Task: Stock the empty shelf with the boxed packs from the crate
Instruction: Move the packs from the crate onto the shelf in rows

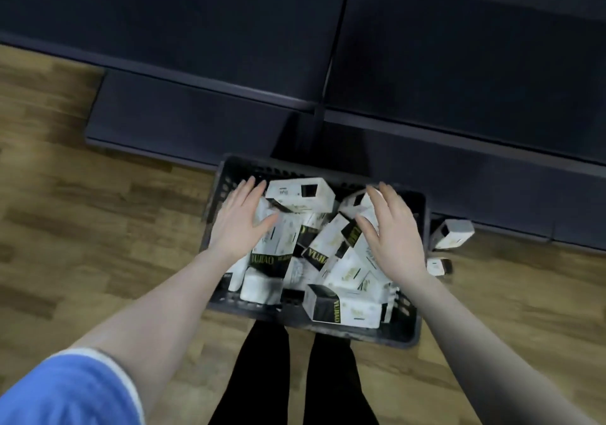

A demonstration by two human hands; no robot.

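Observation:
A dark plastic crate (414, 331) stands on the floor in front of me, heaped with several white-and-black boxed packs (331, 260) lying at all angles. My left hand (237, 223) hovers over the crate's left side with fingers spread and straight, holding nothing. My right hand (392, 231) is over the right side, also spread flat above the packs, holding nothing. Whether either hand touches a pack is unclear. Dark shelf boards (459, 63) run across the top of the view, bare.
Two loose packs lie on the wooden floor (82, 227) right of the crate, one (454, 234) against the lowest shelf board and one (439, 266) closer to me. My legs in dark trousers stand just behind the crate.

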